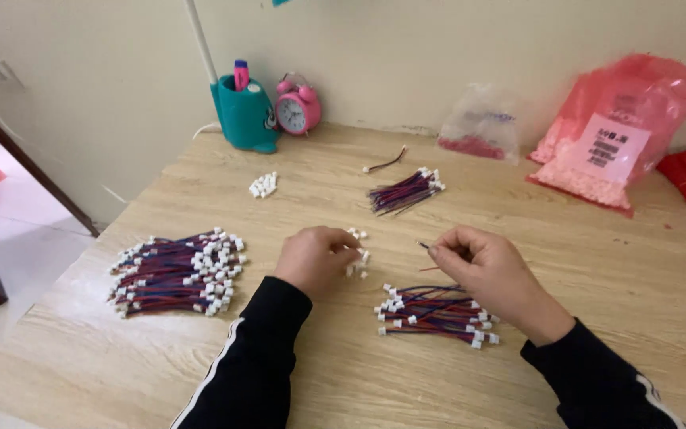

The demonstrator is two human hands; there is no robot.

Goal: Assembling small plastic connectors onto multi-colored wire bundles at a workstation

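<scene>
1. Now I am seeing my left hand (314, 258) curling over a few loose white plugs (359, 256) on the worktop (518, 238); its fingertips are pinching together around one of them.
2. My right hand (482, 266) is pinching a thin dark wire (423, 245) between thumb and forefinger, with the wire end poking out toward the left hand.
3. Both hands are sitting near each other at the middle of the worktop, not touching.
4. Just below the right hand, a small bundle (437, 314) of red and blue leads with white ends is lying on the wood.
5. A bigger heap (176, 274) of the same leads is lying well to the left of the left hand.
6. Farther back I am seeing another small bunch (406, 191), a single lead (384, 163) and a little pile of white plugs (263, 185).
7. Along the wall a teal pen holder (245, 115), a pink alarm clock (296, 107), a clear bag (482, 123) and a pink bag (621, 131) are standing or lying.
</scene>
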